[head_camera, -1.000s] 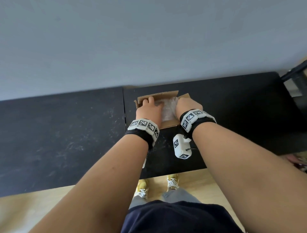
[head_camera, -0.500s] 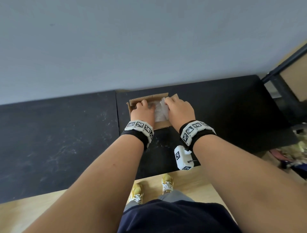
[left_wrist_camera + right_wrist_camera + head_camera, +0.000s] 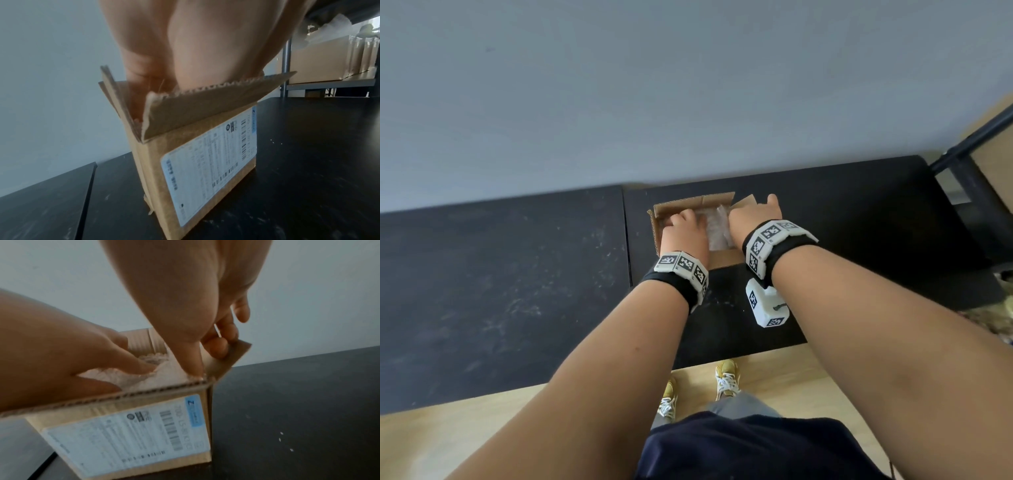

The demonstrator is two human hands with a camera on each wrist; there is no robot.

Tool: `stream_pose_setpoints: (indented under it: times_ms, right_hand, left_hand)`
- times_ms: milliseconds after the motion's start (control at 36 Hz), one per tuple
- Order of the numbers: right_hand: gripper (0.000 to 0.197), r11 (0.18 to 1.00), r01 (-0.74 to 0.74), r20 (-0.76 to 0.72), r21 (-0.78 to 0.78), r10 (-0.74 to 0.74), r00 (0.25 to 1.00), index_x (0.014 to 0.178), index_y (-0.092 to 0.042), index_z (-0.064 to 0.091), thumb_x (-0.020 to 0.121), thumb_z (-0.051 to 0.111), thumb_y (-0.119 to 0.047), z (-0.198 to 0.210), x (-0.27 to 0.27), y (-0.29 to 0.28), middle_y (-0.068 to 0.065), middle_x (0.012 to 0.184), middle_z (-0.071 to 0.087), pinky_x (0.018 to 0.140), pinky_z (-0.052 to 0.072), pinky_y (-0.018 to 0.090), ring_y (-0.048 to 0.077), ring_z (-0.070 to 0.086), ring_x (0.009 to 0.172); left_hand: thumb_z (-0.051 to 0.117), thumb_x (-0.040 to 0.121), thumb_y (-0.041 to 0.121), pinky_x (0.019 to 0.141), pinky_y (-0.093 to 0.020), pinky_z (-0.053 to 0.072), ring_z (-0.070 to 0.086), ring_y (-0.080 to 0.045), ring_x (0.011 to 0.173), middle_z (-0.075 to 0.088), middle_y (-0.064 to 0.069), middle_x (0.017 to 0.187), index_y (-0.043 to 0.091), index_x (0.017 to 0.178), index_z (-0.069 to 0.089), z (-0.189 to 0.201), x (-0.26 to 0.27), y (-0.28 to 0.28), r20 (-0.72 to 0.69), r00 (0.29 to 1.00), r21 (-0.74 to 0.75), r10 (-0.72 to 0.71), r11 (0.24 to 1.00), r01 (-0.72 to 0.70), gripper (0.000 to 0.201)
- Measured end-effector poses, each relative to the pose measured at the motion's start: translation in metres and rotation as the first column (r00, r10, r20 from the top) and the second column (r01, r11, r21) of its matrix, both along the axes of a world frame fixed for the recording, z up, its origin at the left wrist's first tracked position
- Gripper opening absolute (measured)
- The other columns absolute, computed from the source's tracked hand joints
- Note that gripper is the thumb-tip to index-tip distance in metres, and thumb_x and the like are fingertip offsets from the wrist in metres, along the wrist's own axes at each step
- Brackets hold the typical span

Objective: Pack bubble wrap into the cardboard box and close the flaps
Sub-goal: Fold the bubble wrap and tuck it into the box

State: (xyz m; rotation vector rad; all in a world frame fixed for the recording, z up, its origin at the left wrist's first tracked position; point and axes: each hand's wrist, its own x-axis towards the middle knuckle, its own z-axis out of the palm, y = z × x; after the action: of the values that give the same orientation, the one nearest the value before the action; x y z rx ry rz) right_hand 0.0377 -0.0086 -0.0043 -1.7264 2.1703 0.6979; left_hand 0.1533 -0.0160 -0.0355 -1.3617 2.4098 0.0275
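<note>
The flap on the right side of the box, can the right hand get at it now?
Probably yes, it is there already. The right hand has its fingers curled round the right flap of the cardboard box, thumb inside the rim. Nothing blocks it; the left hand only presses the bubble wrap down.

Bare forearms; black wristbands (image 3: 774,255) ringed with white marker tiles; white camera block (image 3: 765,305); dark shorts (image 3: 750,448); yellow sneakers (image 3: 726,378).
</note>
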Motion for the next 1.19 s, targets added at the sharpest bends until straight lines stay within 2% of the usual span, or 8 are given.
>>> stream_pose_setpoints:
  times_ms: [83,333,555,694,805,972,1111,1194]
  right_hand:
    - [0.020,0.999,-0.038,-0.007,0.021,0.038,0.999,0.083,-0.020,0.055,0.095,0.041,-0.025,-0.001,-0.002,-0.010,0.000,0.090,0.059,0.105,0.023,0.045,0.023,0.055,0.107]
    - [0.025,0.994,-0.105,0.008,0.035,0.105,0.994,0.067,-0.019,0.049,0.092,0.050,-0.017,-0.007,-0.007,-0.027,-0.002,0.068,0.050,0.108,0.023,0.044,0.023,0.053,0.080]
    - [0.025,0.982,-0.183,-0.056,-0.047,0.180,0.982,0.066,-0.021,0.049,0.091,0.049,-0.022,-0.021,0.006,-0.022,-0.004,0.082,0.065,0.101,0.031,0.039,0.021,0.064,0.092]
    - [0.019,0.973,-0.181,-0.075,-0.142,0.172,0.982,0.094,-0.018,0.068,0.093,0.049,-0.018,-0.027,0.001,0.000,0.002,0.097,0.069,0.099,0.036,0.038,0.024,0.062,0.101]
    - [0.021,0.958,-0.201,-0.070,-0.207,0.190,0.979,0.078,-0.021,0.061,0.091,0.048,-0.013,-0.029,0.003,0.015,0.000,0.086,0.072,0.100,0.032,0.038,0.024,0.066,0.088]
    - [0.040,0.911,-0.152,0.014,-0.383,0.170,0.985,0.128,-0.013,0.051,0.088,0.048,-0.007,-0.033,-0.002,0.032,0.005,0.099,0.069,0.085,0.038,0.037,0.029,0.065,0.089]
    - [0.061,0.875,-0.160,0.051,-0.457,0.206,0.977,0.135,-0.022,0.045,0.078,0.062,-0.009,-0.031,-0.005,0.038,0.003,0.109,0.064,0.079,0.042,0.036,0.028,0.065,0.082]
    - [0.055,0.878,-0.246,-0.020,-0.410,0.261,0.965,0.133,-0.026,0.048,0.081,0.060,-0.011,-0.024,-0.003,0.036,0.002,0.114,0.060,0.088,0.037,0.037,0.026,0.063,0.093]
  left_hand:
    - [0.044,0.097,0.016,0.081,-0.033,0.051,0.046,-0.030,0.118,0.037,-0.018,0.133,0.008,0.145,0.030,0.000,0.000,0.001,-0.007,1.000,-0.005,-0.002,1.000,0.001,0.050]
    - [0.044,0.097,0.016,0.082,-0.034,0.051,0.044,-0.031,0.119,0.035,-0.018,0.135,0.008,0.144,0.032,0.000,-0.003,-0.002,-0.034,0.999,0.001,0.009,1.000,-0.009,0.050]
    - [0.050,0.094,0.016,0.083,-0.036,0.052,0.042,-0.034,0.122,0.034,-0.018,0.136,0.013,0.145,0.028,0.002,0.001,-0.003,-0.086,0.996,0.017,0.020,1.000,-0.019,0.056]
    - [0.049,0.094,0.017,0.083,-0.037,0.052,0.042,-0.034,0.123,0.035,-0.018,0.136,0.013,0.146,0.028,0.000,-0.001,-0.002,-0.067,0.997,0.015,0.031,0.999,-0.030,0.057]
    - [0.045,0.096,0.015,0.085,-0.037,0.051,0.042,-0.034,0.123,0.034,-0.019,0.137,0.008,0.145,0.032,0.000,-0.003,-0.001,-0.025,0.999,0.003,0.039,0.999,-0.039,0.051]
    - [0.043,0.097,0.015,0.086,-0.036,0.049,0.043,-0.032,0.123,0.036,-0.017,0.137,0.013,0.144,0.036,0.004,0.002,-0.005,-0.052,0.998,0.019,0.041,0.999,-0.040,0.048]
    - [0.047,0.095,0.018,0.086,-0.036,0.048,0.048,-0.030,0.119,0.044,-0.015,0.131,0.019,0.141,0.040,0.012,0.006,-0.006,-0.078,0.996,0.023,0.037,0.999,-0.036,0.046]
    - [0.049,0.093,0.017,0.092,-0.037,0.042,0.052,-0.031,0.114,0.054,-0.013,0.122,0.018,0.130,0.049,0.015,0.010,-0.001,-0.071,0.997,-0.048,0.001,0.999,-0.004,0.037]
